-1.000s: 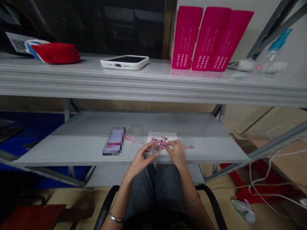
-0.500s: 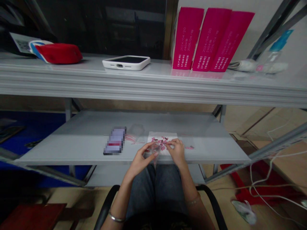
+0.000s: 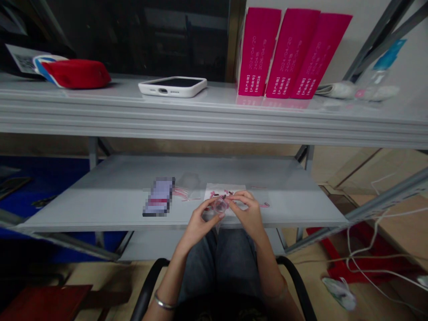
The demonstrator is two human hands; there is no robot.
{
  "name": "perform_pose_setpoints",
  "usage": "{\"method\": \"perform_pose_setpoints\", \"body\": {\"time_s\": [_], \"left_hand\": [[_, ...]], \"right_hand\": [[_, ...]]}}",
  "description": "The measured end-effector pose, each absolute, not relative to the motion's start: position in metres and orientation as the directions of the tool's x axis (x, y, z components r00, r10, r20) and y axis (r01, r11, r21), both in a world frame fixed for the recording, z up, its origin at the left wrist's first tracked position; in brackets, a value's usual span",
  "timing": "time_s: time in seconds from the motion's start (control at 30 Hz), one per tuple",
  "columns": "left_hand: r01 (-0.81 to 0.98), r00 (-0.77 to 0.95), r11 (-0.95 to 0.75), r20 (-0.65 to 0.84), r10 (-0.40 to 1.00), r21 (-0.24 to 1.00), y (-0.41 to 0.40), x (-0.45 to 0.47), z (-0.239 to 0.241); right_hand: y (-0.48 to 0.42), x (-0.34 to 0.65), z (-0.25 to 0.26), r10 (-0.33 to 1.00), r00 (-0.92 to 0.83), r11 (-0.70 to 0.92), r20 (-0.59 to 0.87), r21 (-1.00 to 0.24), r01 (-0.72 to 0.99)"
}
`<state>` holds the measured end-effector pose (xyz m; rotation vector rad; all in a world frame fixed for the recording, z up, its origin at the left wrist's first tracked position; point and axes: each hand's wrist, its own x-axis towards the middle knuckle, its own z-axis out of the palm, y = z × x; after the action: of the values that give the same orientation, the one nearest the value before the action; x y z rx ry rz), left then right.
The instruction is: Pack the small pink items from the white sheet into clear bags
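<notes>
Head cam, the only view I've got on this rig: the left hand (image 3: 199,222) has the clear bag (image 3: 220,207) pinched btwn thumb and fingers, mouth up and roughly round, at the worktop's (image 3: 83,205) near edge. The right hand (image 3: 249,215) is at the bag's rim, fingertips drawn together; can't tell from here if they grip a piece or just the plastic (too small, and a bit blurred). Small pink pieces (image 3: 212,195) and a few dark ones lie on the white sheet (image 3: 239,187) just behind.

To do this bit well, I'd hold the rim wide w/ a light left pinch, bring right fingertips in over the middle of the mouth, and work above the sheet so drops land there. Thin film prob. folds if squeezed.

Around: pixelated phone (image 3: 159,197) to the left, w/ pink strips (image 3: 181,193) and clear film (image 3: 190,182) btwn it and the sheet. Upper shelf (image 3: 200,118) overhangs behind, carrying a white-cased phone (image 3: 177,88), magenta boxes (image 3: 259,53), etc.; not in the hands' way, I'd say. Main obstacle: the hands themselves, hiding pt. of the sheet.
</notes>
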<state>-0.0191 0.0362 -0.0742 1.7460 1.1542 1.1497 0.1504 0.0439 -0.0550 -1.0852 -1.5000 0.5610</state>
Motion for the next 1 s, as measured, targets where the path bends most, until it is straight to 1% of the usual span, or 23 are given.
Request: {"method": "perform_pose_setpoints", "body": {"time_s": [0.17, 0.37, 0.43, 0.53, 0.63, 0.7, 0.77, 0.83, 0.93, 1.0], "left_hand": [[0.275, 0.206, -0.332, 0.283, 0.937, 0.902, 0.035, -0.018, -0.072], [0.289, 0.184, -0.320, 0.275, 0.944, 0.902, 0.036, -0.020, -0.073], [0.288, 0.186, -0.315, 0.270, 0.945, 0.904, 0.036, -0.020, -0.073], [0.291, 0.183, -0.309, 0.265, 0.947, 0.905, 0.037, -0.021, -0.074], [0.298, 0.176, -0.305, 0.262, 0.949, 0.905, 0.037, -0.022, -0.074], [0.299, 0.178, -0.304, 0.260, 0.949, 0.904, 0.037, -0.023, -0.074], [0.295, 0.179, -0.300, 0.256, 0.950, 0.907, 0.037, -0.023, -0.074], [0.289, 0.175, -0.297, 0.255, 0.951, 0.910, 0.038, -0.022, -0.073], [0.278, 0.151, -0.298, 0.265, 0.952, 0.913, 0.039, -0.020, -0.075], [0.263, 0.131, -0.307, 0.281, 0.951, 0.915, 0.039, -0.018, -0.077]], "right_hand": [[0.040, 0.148, -0.059, 0.879, 0.001, 0.450, 0.477, -0.831, 0.327], [0.043, 0.154, -0.062, 0.876, 0.032, 0.454, 0.482, -0.844, 0.285], [0.047, 0.159, -0.068, 0.872, 0.059, 0.445, 0.486, -0.836, 0.321], [0.054, 0.169, -0.084, 0.875, 0.083, 0.400, 0.477, -0.809, 0.431], [0.061, 0.177, -0.103, 0.893, 0.068, 0.351, 0.444, -0.785, 0.511], [0.063, 0.179, -0.111, 0.907, 0.048, 0.333, 0.418, -0.783, 0.526], [0.062, 0.178, -0.113, 0.916, 0.036, 0.330, 0.401, -0.798, 0.505], [0.059, 0.177, -0.109, 0.923, 0.005, 0.343, 0.386, -0.827, 0.446], [0.048, 0.173, -0.095, 0.920, -0.173, 0.391, 0.353, -0.861, 0.326], [0.040, 0.168, -0.086, 0.900, -0.300, 0.395, 0.316, -0.882, 0.258]]}}
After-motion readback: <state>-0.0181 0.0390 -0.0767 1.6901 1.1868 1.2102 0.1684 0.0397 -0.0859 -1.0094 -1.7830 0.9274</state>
